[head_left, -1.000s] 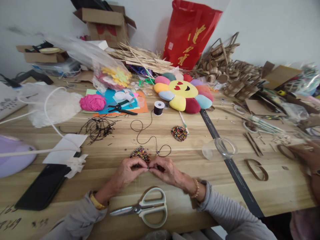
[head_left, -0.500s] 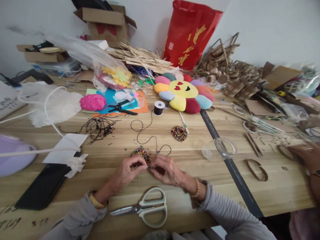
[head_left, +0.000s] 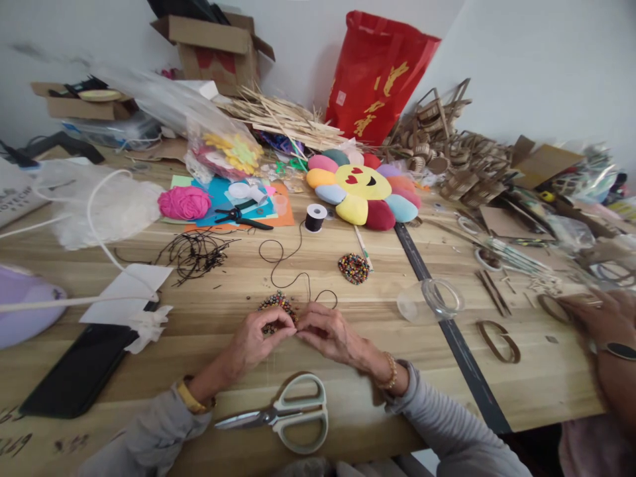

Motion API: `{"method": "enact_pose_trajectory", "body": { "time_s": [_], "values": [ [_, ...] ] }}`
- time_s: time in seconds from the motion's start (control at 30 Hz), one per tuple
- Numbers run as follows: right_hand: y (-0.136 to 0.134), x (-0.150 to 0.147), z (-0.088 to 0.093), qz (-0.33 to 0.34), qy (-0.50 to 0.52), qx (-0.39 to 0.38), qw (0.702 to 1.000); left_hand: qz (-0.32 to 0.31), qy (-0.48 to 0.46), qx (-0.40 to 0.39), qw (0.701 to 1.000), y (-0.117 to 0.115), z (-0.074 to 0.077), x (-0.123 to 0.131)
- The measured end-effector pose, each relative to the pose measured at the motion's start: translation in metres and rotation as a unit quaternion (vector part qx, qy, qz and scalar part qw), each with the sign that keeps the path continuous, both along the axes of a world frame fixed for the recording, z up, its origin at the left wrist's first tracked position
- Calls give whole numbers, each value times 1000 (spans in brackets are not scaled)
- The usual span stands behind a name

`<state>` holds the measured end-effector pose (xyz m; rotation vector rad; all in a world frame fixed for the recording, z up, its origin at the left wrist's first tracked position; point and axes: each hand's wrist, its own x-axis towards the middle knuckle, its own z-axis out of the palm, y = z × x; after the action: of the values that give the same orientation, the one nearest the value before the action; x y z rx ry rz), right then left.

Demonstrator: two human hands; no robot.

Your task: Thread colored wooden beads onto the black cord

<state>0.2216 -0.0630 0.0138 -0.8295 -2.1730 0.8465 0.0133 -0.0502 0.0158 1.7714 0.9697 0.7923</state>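
Note:
My left hand [head_left: 256, 338] and my right hand [head_left: 325, 331] meet fingertip to fingertip low on the wooden table [head_left: 308, 278], both pinched closed on something too small to make out. Just behind the fingers lies a pile of coloured beads [head_left: 277, 305]. A thin black cord [head_left: 293, 268] runs from my right hand's fingers in loops back to a black spool [head_left: 315, 217]. A second heap of beads [head_left: 354, 267] lies further back to the right. Pale green-handled scissors [head_left: 285, 416] rest in front of my wrists.
A black phone [head_left: 74, 371] and white paper lie at the left. A clear plastic cup [head_left: 431, 300] lies on its side at the right, beside a black strip. A flower-shaped cushion [head_left: 362, 187], a pink yarn ball [head_left: 184, 203], black pliers, boxes and wooden parts crowd the back. Another person's hand [head_left: 599, 318] rests at the far right.
My hands stay pinched together by the bead pile with small finger shifts. The view has turned slightly, and the other person's hand shows more at the right.

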Motion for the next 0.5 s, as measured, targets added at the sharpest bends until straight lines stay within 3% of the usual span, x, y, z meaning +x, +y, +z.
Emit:
{"method": "enact_pose_trajectory", "body": {
  "time_s": [0.27,0.5],
  "values": [
    [10,1,17,-40,42,-107,992,64,-39,-49,996,2,2,9],
    [18,4,33,-69,73,-164,981,-11,-113,-166,980,4,9,27]
  ]
}}
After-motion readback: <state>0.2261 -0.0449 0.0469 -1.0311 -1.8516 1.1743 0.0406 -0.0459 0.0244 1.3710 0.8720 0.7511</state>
